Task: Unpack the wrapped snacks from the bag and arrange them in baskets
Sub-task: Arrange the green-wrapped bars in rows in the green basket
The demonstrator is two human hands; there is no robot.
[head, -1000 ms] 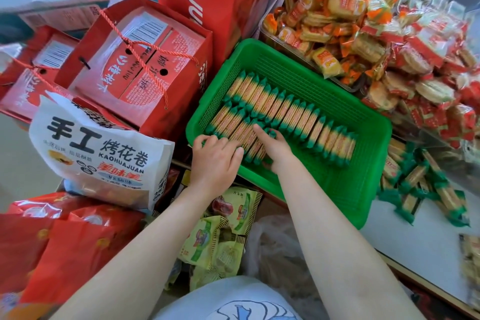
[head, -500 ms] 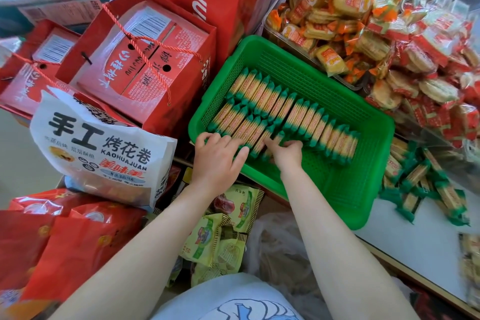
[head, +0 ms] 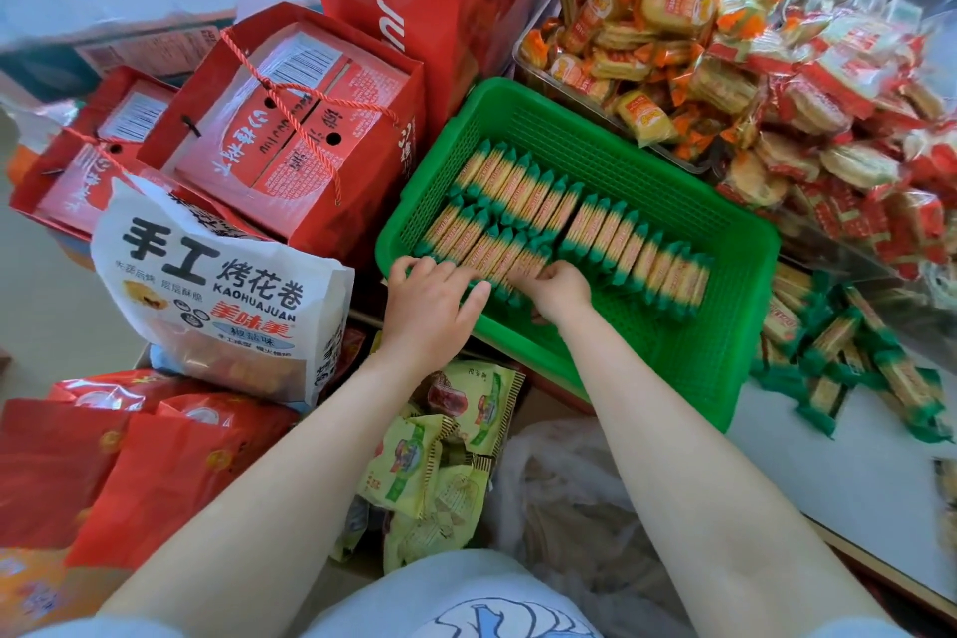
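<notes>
Both forearms reach forward over the near rim of the green basket point(head: 725, 358). The left hand point(head: 430, 306) lies palm down, fingers spread flat on the near row of green-ended wrapped snacks point(head: 523, 202). The right hand point(head: 556, 286), fingers curled, pinches packets at that row's right end, just beside the left.

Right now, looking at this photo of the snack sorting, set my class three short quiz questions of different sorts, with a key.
1. True or false: the green basket holds green-ended snack packs lined up in rows.
2. Which hand lies over the basket's near-left rim: left hand or right hand?
3. Multiple choice: the loose green-ended packs outside the basket lie A) to its right, B) on the white bag, C) on the red boxes.

Key: 1 true; 2 left hand; 3 A.
</notes>
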